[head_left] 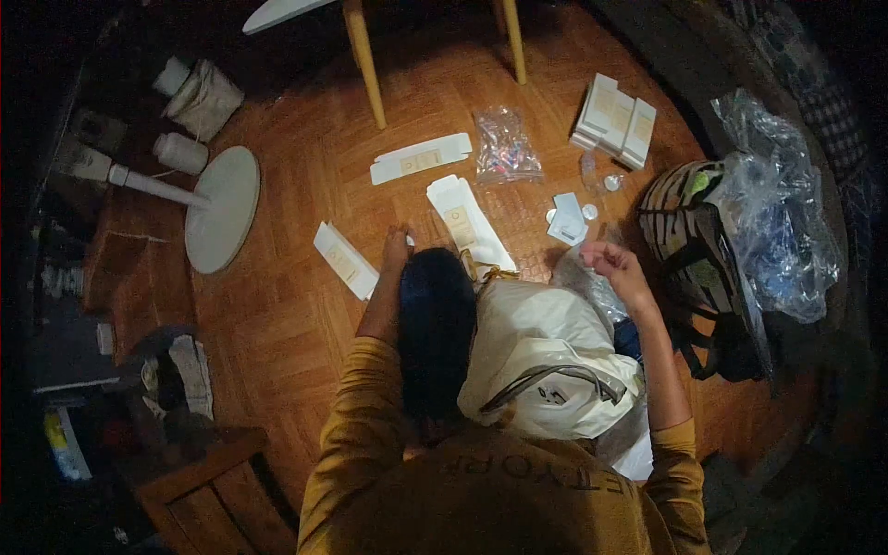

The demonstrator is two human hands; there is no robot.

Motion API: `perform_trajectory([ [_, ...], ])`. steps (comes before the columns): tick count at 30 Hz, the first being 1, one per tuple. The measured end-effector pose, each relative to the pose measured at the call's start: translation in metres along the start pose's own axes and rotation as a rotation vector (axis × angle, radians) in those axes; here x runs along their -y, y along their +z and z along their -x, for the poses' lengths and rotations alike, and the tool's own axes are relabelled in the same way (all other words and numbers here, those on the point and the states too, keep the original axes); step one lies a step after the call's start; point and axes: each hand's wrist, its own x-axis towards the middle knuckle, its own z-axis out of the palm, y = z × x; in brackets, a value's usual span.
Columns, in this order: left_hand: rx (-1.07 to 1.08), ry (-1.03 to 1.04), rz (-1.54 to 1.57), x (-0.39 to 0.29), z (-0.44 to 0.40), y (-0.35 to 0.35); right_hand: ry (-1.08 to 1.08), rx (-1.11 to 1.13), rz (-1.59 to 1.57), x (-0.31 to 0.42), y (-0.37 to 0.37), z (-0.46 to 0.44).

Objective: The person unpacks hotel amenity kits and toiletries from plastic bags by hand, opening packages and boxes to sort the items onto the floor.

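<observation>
My left hand is beside my left knee, its fingers closed on a small white object whose kind I cannot make out. Near it a flat white box with gold print lies on the floor. My right hand is over a clear plastic bag, its fingers bent and apart with nothing visible in them. Just beyond it are pale square packets and small white discs. A large white plastic bag rests on my lap, and another flat white box lies ahead of it.
A third flat box and a clear bag of small coloured pieces lie farther off. Stacked white boxes are at the back right. A striped bag with clear plastic stands right; a white stand with a round base lies left.
</observation>
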Motion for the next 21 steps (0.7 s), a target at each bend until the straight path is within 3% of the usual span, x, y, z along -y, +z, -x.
perform_trajectory([
  [2,0.114,-0.045,0.015,0.002,-0.013,0.009,0.039,0.043,0.051,0.003,0.001,0.009],
  [4,-0.012,-0.314,0.557,-0.033,-0.028,0.012,0.098,0.05,0.028,0.005,0.007,0.002],
  [6,0.038,-0.177,0.923,-0.15,-0.025,-0.021,0.226,-0.037,-0.133,0.008,0.033,-0.013],
  [8,0.17,-0.005,0.969,-0.191,-0.031,0.013,0.313,-0.047,-0.474,-0.003,0.059,-0.039],
  [10,0.246,-0.031,1.195,-0.247,-0.021,0.012,0.376,0.031,-0.646,-0.005,0.066,-0.065],
  [12,0.275,-0.034,1.236,-0.254,-0.022,0.028,0.3,0.003,-0.729,-0.039,0.056,-0.1],
  [14,0.061,0.108,0.727,-0.255,-0.02,0.028,0.258,-0.117,-0.776,-0.037,0.044,-0.112],
  [16,0.253,-0.048,1.001,-0.276,0.01,-0.008,0.246,-0.077,-0.608,-0.037,0.018,-0.117],
  [17,0.587,-0.252,1.174,-0.294,0.029,-0.056,0.256,-0.089,-0.612,-0.04,0.002,-0.118],
  [19,0.723,0.448,0.815,-0.297,0.073,-0.103,0.207,-0.282,0.126,-0.045,-0.021,-0.111],
  [20,0.738,0.438,0.817,-0.314,0.094,-0.124,0.223,-0.283,0.12,-0.034,-0.022,-0.095],
  [21,0.653,0.529,0.444,-0.333,0.115,-0.144,0.186,-0.189,0.025,-0.004,-0.023,-0.068],
])
